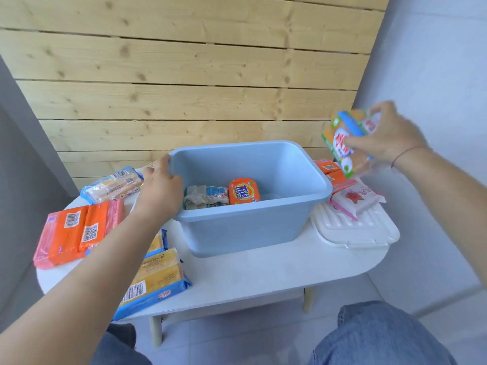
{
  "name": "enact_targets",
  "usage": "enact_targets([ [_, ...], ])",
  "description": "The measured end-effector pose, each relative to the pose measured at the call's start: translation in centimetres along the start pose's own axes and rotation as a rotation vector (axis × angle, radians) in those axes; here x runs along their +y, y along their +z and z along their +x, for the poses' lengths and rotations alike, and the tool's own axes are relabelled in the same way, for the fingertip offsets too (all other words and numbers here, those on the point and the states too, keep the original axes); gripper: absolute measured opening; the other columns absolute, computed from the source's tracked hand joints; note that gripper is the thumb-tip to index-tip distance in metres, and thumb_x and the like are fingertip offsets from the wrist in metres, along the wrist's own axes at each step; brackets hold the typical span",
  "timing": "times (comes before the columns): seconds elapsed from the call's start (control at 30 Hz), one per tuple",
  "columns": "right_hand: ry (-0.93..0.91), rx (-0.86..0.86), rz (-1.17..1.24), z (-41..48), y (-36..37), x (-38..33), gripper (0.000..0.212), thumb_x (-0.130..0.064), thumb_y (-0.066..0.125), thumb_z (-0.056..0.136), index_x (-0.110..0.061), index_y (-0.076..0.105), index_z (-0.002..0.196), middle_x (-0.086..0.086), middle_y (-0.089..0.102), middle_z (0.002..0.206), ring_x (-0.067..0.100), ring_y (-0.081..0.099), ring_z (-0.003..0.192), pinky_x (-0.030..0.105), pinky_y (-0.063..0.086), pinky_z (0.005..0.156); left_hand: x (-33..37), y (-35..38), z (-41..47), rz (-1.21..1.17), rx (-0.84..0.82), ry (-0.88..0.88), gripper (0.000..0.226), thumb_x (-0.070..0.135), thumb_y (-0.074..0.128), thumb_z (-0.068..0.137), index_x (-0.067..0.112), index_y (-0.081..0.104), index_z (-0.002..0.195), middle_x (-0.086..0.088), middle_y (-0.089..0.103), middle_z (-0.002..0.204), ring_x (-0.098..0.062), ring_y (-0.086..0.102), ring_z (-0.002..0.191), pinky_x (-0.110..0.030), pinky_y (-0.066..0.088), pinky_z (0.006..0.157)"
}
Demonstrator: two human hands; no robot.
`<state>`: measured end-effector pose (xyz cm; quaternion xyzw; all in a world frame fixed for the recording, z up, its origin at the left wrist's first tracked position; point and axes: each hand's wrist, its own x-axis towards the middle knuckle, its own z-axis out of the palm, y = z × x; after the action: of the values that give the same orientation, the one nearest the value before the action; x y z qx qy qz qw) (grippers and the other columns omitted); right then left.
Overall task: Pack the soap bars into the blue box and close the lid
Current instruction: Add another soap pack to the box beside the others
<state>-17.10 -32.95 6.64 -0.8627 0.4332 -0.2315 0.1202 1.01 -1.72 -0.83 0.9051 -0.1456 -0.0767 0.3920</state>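
White surface point(237, 275) against a plank wall, mid-packing. Right hand point(387, 135) closed on a green-edged soap pack point(342, 143) aloft right of the blue box point(245, 227), left hand point(160, 185) gripping its rim. Next, probably: lowering the pack beside the Tide bar point(243, 192); lid point(353, 230) still off.

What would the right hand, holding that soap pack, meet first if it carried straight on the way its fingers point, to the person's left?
Probably nothing at once: the right hand holds the green-edged soap pack above the blue box, whose right rim looks lower than that line. Depth is unclear from this one view.
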Motion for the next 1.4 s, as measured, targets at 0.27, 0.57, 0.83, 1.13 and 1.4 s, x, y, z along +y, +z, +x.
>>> enact_targets([
  [0.27,-0.260,-0.242,0.292,-2.7,-0.9,-10.8,0.087,-0.042,0.069,0.070,-0.034,0.024,0.144,0.003,0.051,0.112,0.024,0.056,0.107,0.032,0.043,0.096,-0.3,0.0,0.1,-0.013,0.003,0.020,0.057,0.013,0.030,0.089,0.028,0.023,0.144,-0.018,0.032,0.137,-0.036,0.049,0.083,-0.037,0.039,0.074],
  [0.57,-0.212,-0.526,-0.423,-4.9,7.9,-11.5,0.059,-0.056,0.058,0.070,-0.022,0.047,0.118,0.012,0.061,0.103,0.029,0.053,0.095,0.029,0.039,0.070,-0.2,0.0,-0.1,-0.013,0.019,0.035,0.058,0.015,0.029,0.090,0.027,0.021,0.146,-0.015,0.032,0.142,-0.040,0.051,0.103,-0.040,0.039,0.080],
  [0.83,-0.192,-0.684,-0.594,-5.1,9.9,-12.3,0.047,-0.047,0.050,0.083,-0.014,0.054,0.117,0.005,0.058,0.083,0.026,0.056,0.083,0.026,0.039,0.068,-0.1,0.0,-0.3,-0.045,0.004,0.028,0.058,0.016,0.029,0.091,0.029,0.019,0.147,-0.012,0.027,0.146,-0.038,0.050,0.108,-0.040,0.039,0.083],
  [1.13,-0.444,-0.824,-0.827,-6.3,9.7,-11.7,0.044,-0.015,0.045,0.095,-0.011,0.040,0.139,0.011,0.052,0.112,0.025,0.055,0.119,0.025,0.043,0.093,-0.2,0.0,-0.3,-0.085,-0.001,0.025,0.058,0.017,0.029,0.092,0.030,0.019,0.147,-0.010,0.026,0.148,-0.036,0.050,0.111,-0.043,0.040,0.088],
  [1.4,-0.518,-0.637,-0.096,-3.3,5.2,-10.0,0.047,-0.030,0.063,0.086,-0.017,0.053,0.131,0.008,0.048,0.136,0.024,0.048,0.126,0.035,0.039,0.106,-0.3,-0.1,-0.5,-0.067,-0.011,0.027,0.055,0.023,0.030,0.093,0.031,0.020,0.146,-0.014,0.033,0.143,-0.042,0.053,0.107,-0.045,0.042,0.082],
])
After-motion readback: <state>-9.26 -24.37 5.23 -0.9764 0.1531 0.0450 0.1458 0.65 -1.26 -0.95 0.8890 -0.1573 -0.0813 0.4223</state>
